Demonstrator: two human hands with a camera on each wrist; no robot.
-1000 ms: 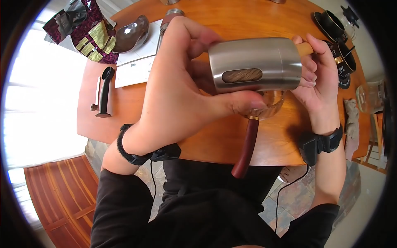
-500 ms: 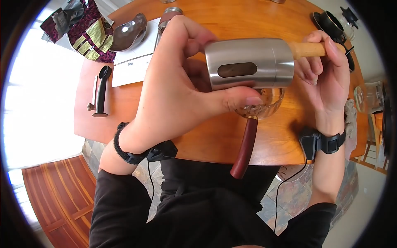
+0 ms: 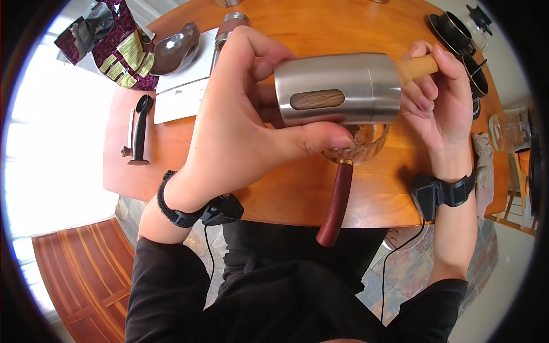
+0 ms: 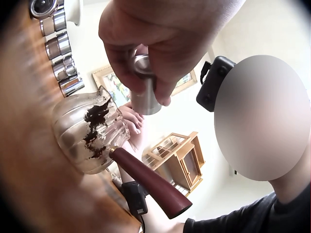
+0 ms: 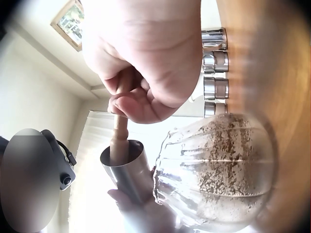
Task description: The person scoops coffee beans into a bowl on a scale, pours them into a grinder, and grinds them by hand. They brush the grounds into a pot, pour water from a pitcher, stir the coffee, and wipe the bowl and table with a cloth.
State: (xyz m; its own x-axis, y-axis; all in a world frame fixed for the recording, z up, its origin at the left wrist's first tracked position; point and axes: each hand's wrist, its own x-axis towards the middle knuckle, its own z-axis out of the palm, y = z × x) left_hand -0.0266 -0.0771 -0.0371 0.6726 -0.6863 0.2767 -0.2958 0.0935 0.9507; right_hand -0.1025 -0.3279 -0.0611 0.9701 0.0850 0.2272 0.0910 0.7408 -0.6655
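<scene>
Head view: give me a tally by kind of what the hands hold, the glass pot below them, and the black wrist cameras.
Metal cylinder: 1
Wooden-handled brush: 1
Glass pot: 1
Black wrist cameras: 2
Total: 5

At the far left of the worktop (image 3: 354,28) we see a purple patterned bag (image 3: 128,48), with a glossy dark dish (image 3: 176,51) just beside it over a white slab (image 3: 182,106). Nearer on the left, we find a black scoop (image 3: 139,128). At the far right we notice a black cup (image 3: 453,33) on a saucer; nearer, a crumpled grey cloth (image 3: 483,166) lies along the right edge. Near left, we see slatted wooden furniture (image 3: 83,268) below the worktop.
</scene>
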